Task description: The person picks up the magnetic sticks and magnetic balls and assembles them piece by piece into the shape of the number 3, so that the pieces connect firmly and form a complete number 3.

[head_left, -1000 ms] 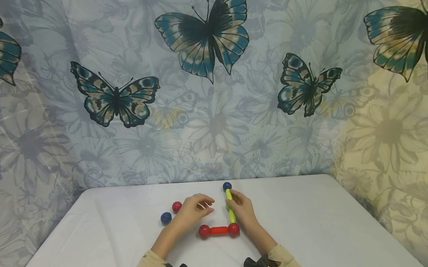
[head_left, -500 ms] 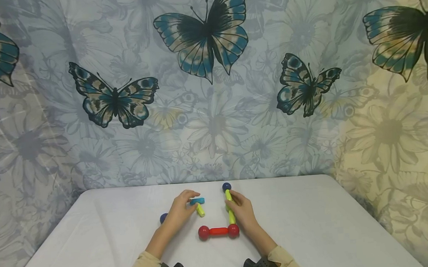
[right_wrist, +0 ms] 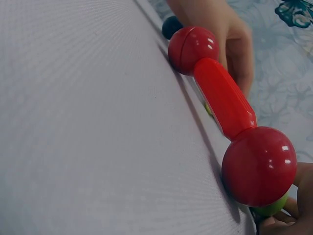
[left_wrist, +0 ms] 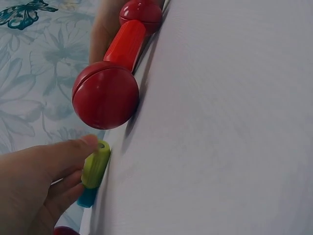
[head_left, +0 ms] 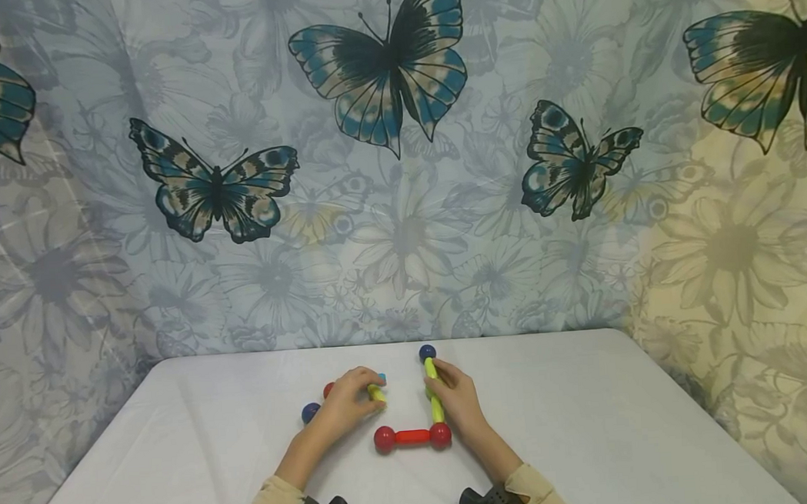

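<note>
My left hand [head_left: 346,398] is at the loose yellow-green rod [left_wrist: 96,165], thumb at one end and fingers along its far side, pinching it. A blue rod [left_wrist: 87,197] lies just behind, mostly hidden by that rod and the fingers. My right hand [head_left: 456,391] grips the yellow-green rod [head_left: 437,410] that runs between a dark blue ball [head_left: 427,352] and a red ball [head_left: 440,435]. A green rounded part [right_wrist: 272,206] shows by its fingers, partly hidden. From that red ball a red rod [head_left: 412,436] leads left to another red ball [head_left: 385,439].
Left of my left hand lie a loose blue ball [head_left: 310,413] and a red ball [head_left: 329,389], the latter partly covered by the hand. A white cloth covers the table [head_left: 594,425]. Behind it hangs a butterfly-print curtain [head_left: 405,283].
My left hand has moved left, uncovering the short yellow-green and blue rods, and its thumb and fingers have come together on the yellow-green one. My right hand keeps its grip in place.
</note>
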A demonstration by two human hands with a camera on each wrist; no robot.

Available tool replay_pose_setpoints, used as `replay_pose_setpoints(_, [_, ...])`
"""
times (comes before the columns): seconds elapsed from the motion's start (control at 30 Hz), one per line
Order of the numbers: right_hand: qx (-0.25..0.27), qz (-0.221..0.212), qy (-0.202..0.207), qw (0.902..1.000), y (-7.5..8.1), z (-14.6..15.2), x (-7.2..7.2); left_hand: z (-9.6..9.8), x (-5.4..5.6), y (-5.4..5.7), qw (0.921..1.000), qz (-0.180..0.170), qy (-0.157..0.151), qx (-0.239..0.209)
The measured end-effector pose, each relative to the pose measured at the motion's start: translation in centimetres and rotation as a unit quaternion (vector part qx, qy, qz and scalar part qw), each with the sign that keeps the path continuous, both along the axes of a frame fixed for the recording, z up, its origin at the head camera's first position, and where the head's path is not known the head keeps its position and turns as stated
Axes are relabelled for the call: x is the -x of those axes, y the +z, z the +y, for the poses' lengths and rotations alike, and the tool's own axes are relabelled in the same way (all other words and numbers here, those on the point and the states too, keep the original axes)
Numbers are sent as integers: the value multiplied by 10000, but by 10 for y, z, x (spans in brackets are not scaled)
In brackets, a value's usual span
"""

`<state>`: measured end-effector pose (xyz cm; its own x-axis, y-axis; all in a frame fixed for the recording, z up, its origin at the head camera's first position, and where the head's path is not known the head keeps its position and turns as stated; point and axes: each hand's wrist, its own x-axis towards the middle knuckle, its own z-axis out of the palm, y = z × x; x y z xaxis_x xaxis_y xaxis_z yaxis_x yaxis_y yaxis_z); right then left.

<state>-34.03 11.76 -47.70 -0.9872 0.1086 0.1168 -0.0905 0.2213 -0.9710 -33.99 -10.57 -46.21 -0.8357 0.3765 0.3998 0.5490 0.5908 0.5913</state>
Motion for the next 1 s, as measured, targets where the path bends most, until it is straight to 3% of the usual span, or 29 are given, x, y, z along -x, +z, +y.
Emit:
replay_pose_setpoints(0.37, [3, -70, -18, 10000, 0, 0, -2, 1, -2, -2, 9991, -110, 80, 409])
replay_pose_setpoints(0.7, [-31, -84, -32, 10000, 0, 1, -2, -1, -1, -4, 9994, -3, -77, 334])
replay_pose_setpoints(1.0, [24, -65, 57, 10000, -1, 1, -1, 0, 1, -4, 9997, -135, 63, 212])
